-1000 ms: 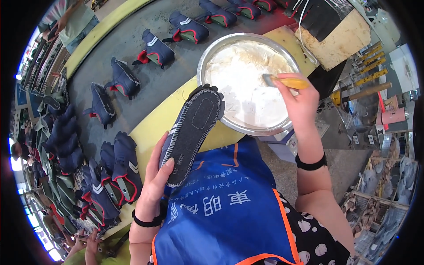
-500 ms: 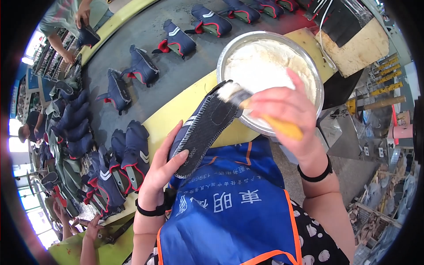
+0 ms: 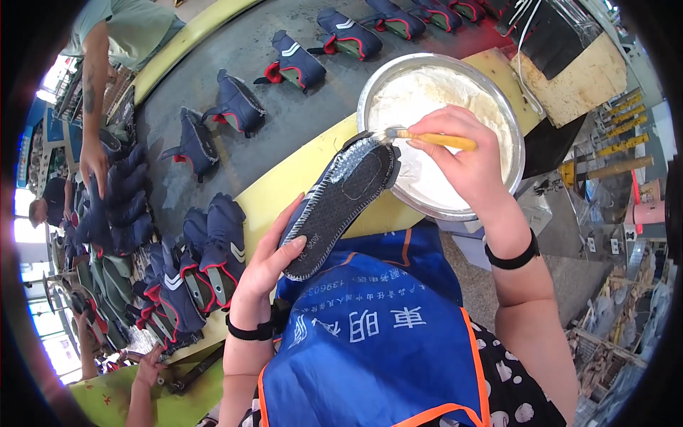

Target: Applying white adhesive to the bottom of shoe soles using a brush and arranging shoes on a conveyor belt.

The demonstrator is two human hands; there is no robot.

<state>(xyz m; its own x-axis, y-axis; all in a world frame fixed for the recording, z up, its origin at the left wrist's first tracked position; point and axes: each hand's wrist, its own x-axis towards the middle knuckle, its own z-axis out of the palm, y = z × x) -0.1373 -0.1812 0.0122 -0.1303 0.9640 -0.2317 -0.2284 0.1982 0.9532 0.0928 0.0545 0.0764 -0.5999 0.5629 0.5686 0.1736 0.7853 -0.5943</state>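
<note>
The left hand (image 3: 274,263) is partly closed around the near end of a navy fabric shoe upper with a dark grey, flat stitched sole (image 3: 334,206), its thumb pressed on the sole face and its fingers along the side. The shoe is tilted, sole turned up, in front of the person, its far end reaching to the near rim of a round silver metal basin (image 3: 518,160). Pale whipped-looking paste (image 3: 409,92) covers the inside of the basin.

The right hand (image 3: 462,153) is closed in a pinch on a flat brush with a yellow handle (image 3: 445,140), held over the basin. The bristles touch the far end of the sole, where a glossy whitish smear (image 3: 352,165) runs along the left margin inside the pale stitching.

Beyond the shoe is a grey-topped bench with a yellow border (image 3: 288,171). A spaced row of navy uppers with red trim (image 3: 238,107) stands along it, and more navy uppers with white chevrons (image 3: 224,249) crowd together left of the left hand. At the far left, a co-worker's hand (image 3: 92,164) reaches down to a stack of navy uppers (image 3: 131,199). A blue apron with orange edging (image 3: 377,363) covers the person's front.
</note>
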